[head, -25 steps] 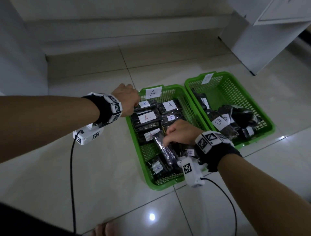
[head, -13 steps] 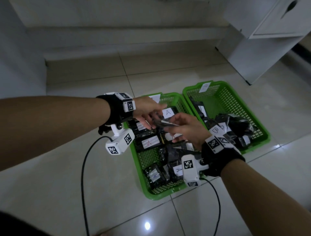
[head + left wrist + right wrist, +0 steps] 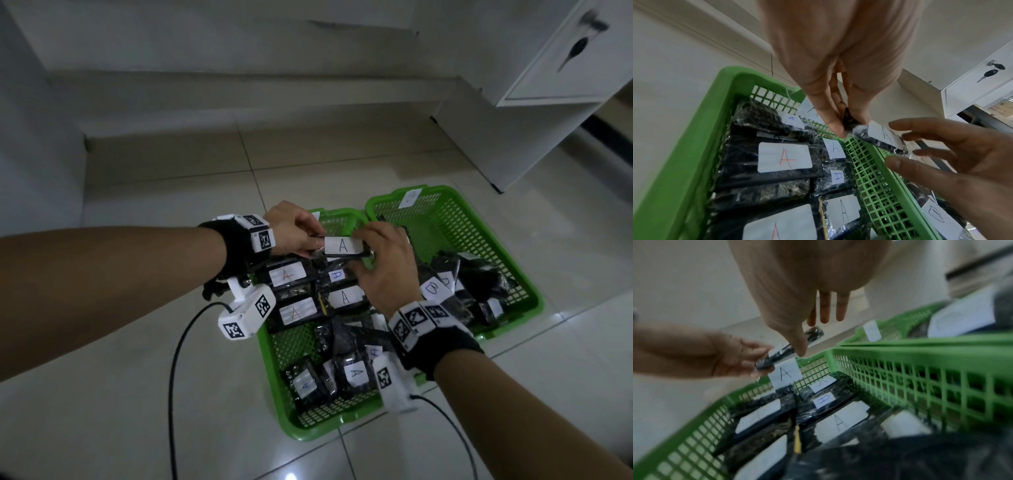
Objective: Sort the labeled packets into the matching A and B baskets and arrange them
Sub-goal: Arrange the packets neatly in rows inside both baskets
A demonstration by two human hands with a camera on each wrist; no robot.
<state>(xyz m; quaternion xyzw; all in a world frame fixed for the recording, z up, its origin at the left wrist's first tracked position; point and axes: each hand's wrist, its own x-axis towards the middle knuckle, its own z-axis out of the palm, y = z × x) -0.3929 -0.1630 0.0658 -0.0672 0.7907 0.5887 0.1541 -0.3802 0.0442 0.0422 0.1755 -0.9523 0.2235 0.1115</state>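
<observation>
Packet [image 3: 343, 246] with white "A" label: held in the air at centre of the head view, above the far end of the A basket [image 3: 274, 346], level, label up. Left hand [image 3: 295, 230] pinches its left end between thumb and fingertips; the left wrist view shows crinkled clear wrap bunched at that pinch. Right hand [image 3: 383, 263] is at the other end with fingers spread; real grip or just steadying, can't tell, the right wrist view is blurred.

Judgement: light, thin, fairly stiff dark core in slick film. The wrap will slide and crease, so hold the core by both short ends, not the loose film or label.

The A basket's far rows are already laid flat, labels up; the lower end of the frame is a loose heap. B basket [image 3: 507, 246] touches it on the right, with B packets jumbled inside. Both sit on the tiled floor [image 3: 137, 394].
</observation>
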